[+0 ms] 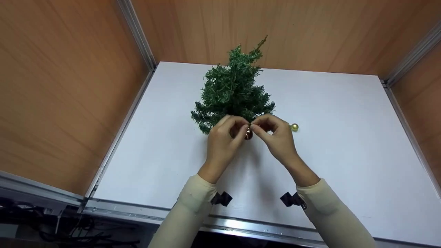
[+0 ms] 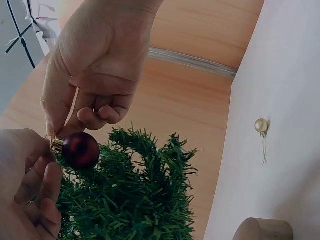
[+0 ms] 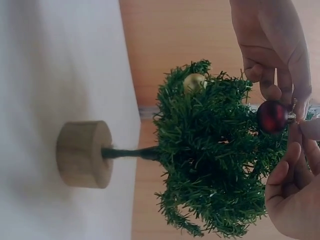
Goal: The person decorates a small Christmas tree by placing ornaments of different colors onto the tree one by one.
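Note:
A shiny dark red Christmas bauble [image 1: 248,134] with a gold cap hangs between both hands, in front of a small green artificial Christmas tree [image 1: 234,86]. My left hand [image 1: 220,141] pinches near the bauble's cap and its gold string from the left. From the right, my right hand [image 1: 278,137] pinches the string with thumb and forefinger. The fingertips of the two hands meet close together at the cap. In the right wrist view the red bauble [image 3: 272,117] is beside the branches, and a gold bauble [image 3: 194,84] sits among them.
The tree stands on a round wooden base [image 3: 82,154] on the white tabletop [image 1: 344,155]. Another small gold bauble [image 1: 294,127] with a string loop lies right of the tree. Wooden panels [image 1: 310,34] wall in the back and sides.

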Tool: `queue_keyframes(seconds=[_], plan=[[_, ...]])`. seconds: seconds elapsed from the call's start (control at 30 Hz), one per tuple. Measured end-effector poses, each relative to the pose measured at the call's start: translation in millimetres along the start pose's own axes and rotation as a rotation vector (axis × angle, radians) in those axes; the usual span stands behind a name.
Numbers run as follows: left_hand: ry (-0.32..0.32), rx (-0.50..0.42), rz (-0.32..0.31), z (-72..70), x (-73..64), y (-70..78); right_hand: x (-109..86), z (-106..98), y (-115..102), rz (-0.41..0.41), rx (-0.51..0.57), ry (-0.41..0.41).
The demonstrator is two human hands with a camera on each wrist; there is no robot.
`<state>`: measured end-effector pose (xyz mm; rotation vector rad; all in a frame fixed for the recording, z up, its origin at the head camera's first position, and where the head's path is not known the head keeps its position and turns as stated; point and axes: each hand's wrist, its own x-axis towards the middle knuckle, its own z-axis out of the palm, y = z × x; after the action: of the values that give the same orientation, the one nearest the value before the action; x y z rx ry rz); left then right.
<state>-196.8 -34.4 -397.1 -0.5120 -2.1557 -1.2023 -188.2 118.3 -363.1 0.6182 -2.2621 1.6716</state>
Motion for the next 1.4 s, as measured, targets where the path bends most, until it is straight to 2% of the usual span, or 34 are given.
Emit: queue_keyframes(seconds=[0.23,0.47,0.63,0.97,1.23,1.4], plan=[[-0.005,0.031,-0.002,1.2,13.2,1.5,8.7,-0.4,-3.5,0.008,0.015,0.041],[0.011,0.056,-0.006,3.0,22.6,0.0,14.2,-1.2,-6.3,-0.008,-0.024,0.07],[-0.004,0.063,-0.024,4.5,26.9,0.0,16.8,-2.3,-6.4,-0.014,-0.031,0.081],[-0.042,0.125,-0.08,6.7,30.4,-1.9,20.5,-2.1,-0.8,0.018,-0.041,0.083],[-0.042,0.156,-0.073,7.1,29.3,-3.6,25.1,-0.5,32.6,0.035,-0.067,0.086],[-0.037,0.179,-0.071,8.7,27.7,-4.7,22.9,0.8,14.6,0.055,-0.067,0.098]])
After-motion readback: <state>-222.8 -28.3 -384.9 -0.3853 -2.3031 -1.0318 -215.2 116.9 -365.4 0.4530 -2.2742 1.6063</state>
